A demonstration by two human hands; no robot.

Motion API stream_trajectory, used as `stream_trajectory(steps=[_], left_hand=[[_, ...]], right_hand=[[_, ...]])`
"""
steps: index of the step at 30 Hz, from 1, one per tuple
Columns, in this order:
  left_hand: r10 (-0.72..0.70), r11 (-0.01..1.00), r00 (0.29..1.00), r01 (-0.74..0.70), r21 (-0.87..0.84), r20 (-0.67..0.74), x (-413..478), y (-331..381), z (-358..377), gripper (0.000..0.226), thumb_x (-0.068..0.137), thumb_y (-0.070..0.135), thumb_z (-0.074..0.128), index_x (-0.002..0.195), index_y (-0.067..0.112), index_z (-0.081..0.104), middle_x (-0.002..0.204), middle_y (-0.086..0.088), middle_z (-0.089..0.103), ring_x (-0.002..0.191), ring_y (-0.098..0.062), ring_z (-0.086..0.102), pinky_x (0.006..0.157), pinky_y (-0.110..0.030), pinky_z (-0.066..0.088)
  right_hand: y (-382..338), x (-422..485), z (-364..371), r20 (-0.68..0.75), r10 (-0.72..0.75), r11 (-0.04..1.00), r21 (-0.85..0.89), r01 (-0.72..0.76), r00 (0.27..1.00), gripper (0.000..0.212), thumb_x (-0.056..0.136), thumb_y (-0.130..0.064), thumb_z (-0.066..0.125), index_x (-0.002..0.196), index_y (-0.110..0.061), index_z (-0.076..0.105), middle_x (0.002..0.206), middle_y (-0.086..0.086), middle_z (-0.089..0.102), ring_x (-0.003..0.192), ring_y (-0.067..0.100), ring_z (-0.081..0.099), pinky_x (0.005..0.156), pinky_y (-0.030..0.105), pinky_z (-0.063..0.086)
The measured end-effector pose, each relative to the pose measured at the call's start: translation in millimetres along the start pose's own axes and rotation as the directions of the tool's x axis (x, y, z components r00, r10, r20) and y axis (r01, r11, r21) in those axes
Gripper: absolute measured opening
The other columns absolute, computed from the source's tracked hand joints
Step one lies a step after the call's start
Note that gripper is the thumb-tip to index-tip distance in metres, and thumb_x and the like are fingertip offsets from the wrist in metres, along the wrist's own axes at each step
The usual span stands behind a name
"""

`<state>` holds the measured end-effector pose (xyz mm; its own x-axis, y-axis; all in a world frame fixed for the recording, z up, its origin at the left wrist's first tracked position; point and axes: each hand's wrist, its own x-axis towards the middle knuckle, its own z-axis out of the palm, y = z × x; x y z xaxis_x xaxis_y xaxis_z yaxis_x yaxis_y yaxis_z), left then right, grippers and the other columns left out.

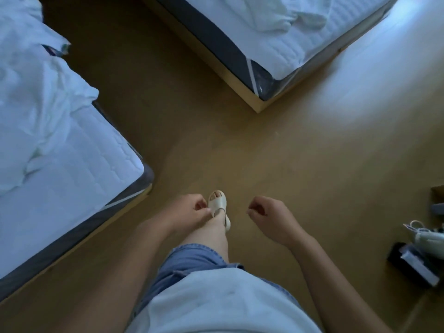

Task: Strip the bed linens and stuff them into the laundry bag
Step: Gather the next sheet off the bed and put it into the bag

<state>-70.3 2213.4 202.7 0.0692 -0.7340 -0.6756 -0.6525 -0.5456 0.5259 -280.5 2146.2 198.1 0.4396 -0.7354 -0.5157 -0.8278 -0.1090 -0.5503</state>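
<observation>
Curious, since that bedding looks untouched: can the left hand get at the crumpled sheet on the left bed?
Probably, with a lean: the left hand holds nothing, and only floor separates it from the crumpled sheet.

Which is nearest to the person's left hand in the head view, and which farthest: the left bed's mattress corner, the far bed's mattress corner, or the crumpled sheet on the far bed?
From the left hand:
1. left bed's mattress corner, just to its left.
2. far bed's mattress corner, ahead and to the right.
3. crumpled sheet, farther back on that bed's top.
</observation>
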Motion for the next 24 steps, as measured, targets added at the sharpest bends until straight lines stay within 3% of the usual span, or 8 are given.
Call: stream_trajectory(steps=[7,11,16,19,24], left_hand=[[0.055,0.997,0.998,-0.056,0.050,0.018,155,65,-152,0.026,0.095,0.036,0.055,0.112,0.018,0.062,0.107,0.002,0.064,0.095,-0.012,0.060,0.081,-0.025,0.049],[0.079,0.992,0.997,-0.078,0.096,-0.011,234,107,-233,0.027,0.095,0.038,0.054,0.109,0.016,0.063,0.102,0.000,0.064,0.093,-0.016,0.060,0.081,-0.030,0.048],[0.031,0.988,0.997,-0.019,-0.151,0.074,334,139,-284,0.020,0.094,0.032,0.056,0.102,0.015,0.065,0.095,-0.001,0.065,0.089,-0.015,0.061,0.085,-0.034,0.050],[0.009,0.989,0.990,0.012,-0.150,0.138,403,153,-321,0.016,0.095,0.028,0.056,0.099,0.015,0.064,0.094,-0.003,0.066,0.086,-0.018,0.061,0.083,-0.036,0.051],[-0.070,0.976,0.998,0.067,-0.205,-0.006,503,173,-433,0.021,0.092,0.032,0.059,0.101,0.014,0.066,0.096,-0.003,0.067,0.088,-0.018,0.062,0.082,-0.032,0.049]], right_hand=[[-58,173,-108,-0.011,-0.014,1.000,-0.007,0.014,1.000,0.010,0.091,-0.022,0.054,0.090,-0.016,0.063,0.080,-0.004,0.061,0.074,0.015,0.056,0.066,0.029,0.045],[-85,261,-165,-0.040,-0.005,0.999,0.035,0.006,0.999,0.009,0.091,-0.021,0.055,0.088,-0.016,0.064,0.079,-0.004,0.061,0.073,0.014,0.056,0.066,0.029,0.046],[-109,382,-211,0.002,-0.024,0.997,0.073,0.024,1.000,0.015,0.091,-0.020,0.056,0.078,-0.028,0.057,0.074,-0.011,0.059,0.066,0.006,0.053,0.057,0.019,0.041],[-127,470,-248,0.017,-0.056,0.998,0.038,0.055,0.998,0.013,0.092,-0.023,0.056,0.079,-0.023,0.058,0.074,-0.010,0.058,0.065,0.004,0.052,0.056,0.018,0.041],[-176,604,-328,0.043,-0.086,0.990,-0.107,0.090,0.995,0.010,0.095,-0.023,0.052,0.092,-0.017,0.060,0.083,-0.002,0.058,0.071,0.010,0.053,0.054,0.017,0.034]])
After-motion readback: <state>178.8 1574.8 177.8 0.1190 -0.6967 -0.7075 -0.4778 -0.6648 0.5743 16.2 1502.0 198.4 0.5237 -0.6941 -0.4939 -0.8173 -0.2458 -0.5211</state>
